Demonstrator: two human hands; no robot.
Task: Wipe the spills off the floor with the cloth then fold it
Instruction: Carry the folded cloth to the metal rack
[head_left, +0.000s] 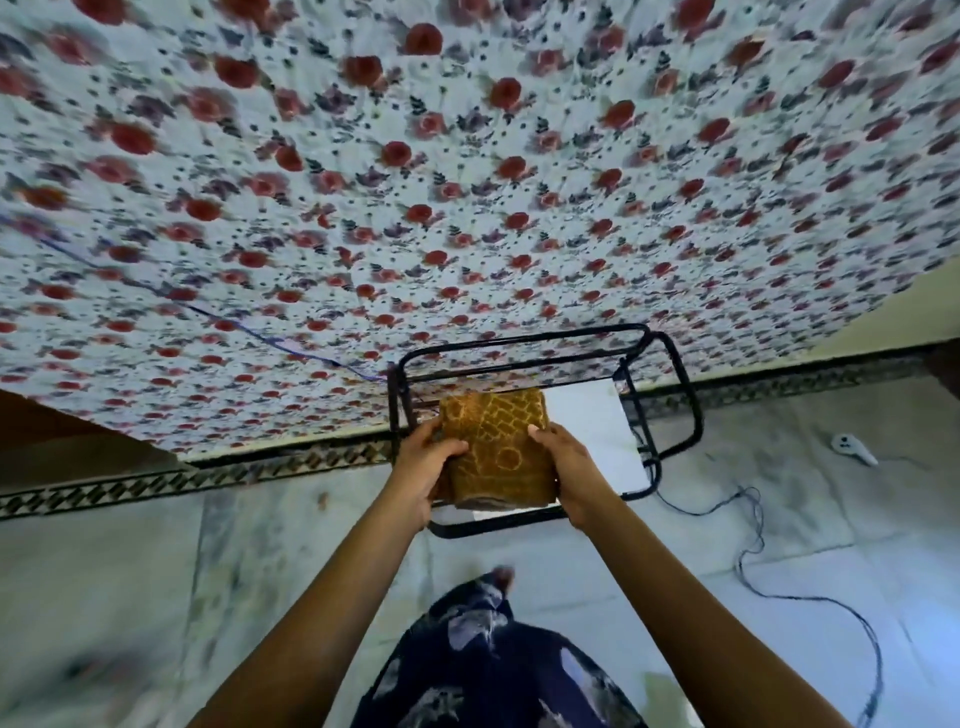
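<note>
A brown-orange patterned cloth (498, 447), folded into a thick rectangle, is held over a small black-framed table with a white top (587, 415). My left hand (423, 467) grips its left side with the thumb on top. On the other side my right hand (569, 473) clasps the right edge. The cloth's near end shows a rolled fold. The pale marble floor (260, 561) lies below; a small brown mark (323, 500) sits on it to the left.
A bed with a red-flowered white sheet (467, 182) fills the upper view. A patterned floor border (208, 475) runs along it. A white remote-like device (852, 448) and a dark cable (753, 566) lie on the floor at right. My dark patterned garment (493, 665) is below.
</note>
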